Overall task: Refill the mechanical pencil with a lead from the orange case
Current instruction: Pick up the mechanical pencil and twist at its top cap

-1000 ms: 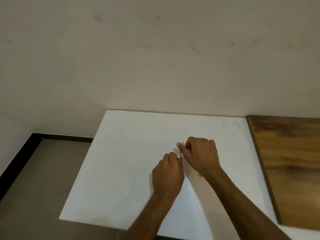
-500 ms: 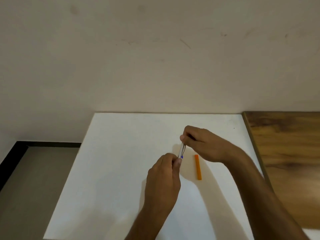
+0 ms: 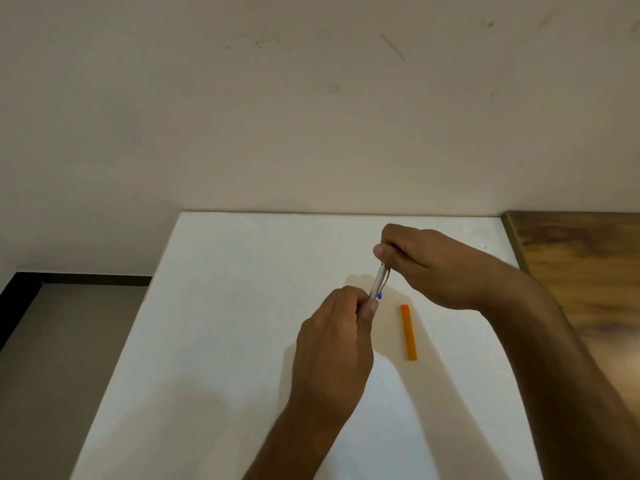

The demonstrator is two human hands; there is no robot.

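Both hands are holding the pencil (image 3: 379, 281) above the desk (image 3: 242, 306): left hand (image 3: 334, 344) pinching its lower end, right hand (image 3: 426, 265) gripping the top, likely pulling the cap off. Next: opening the orange case (image 3: 408, 332), lying untouched on the desk just right of the left hand. Wood panel (image 3: 581, 271) far right. Nothing blocking.

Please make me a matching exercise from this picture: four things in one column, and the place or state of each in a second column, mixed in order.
Column 1:
1. mechanical pencil
2. orange case
3. left hand
4. right hand

Column 2:
A. lies flat on the white table, touched by nothing
B. grips the pencil's lower end
C. held in the air between both hands
D. pinches the pencil's upper end

Pairs: 1-C, 2-A, 3-B, 4-D
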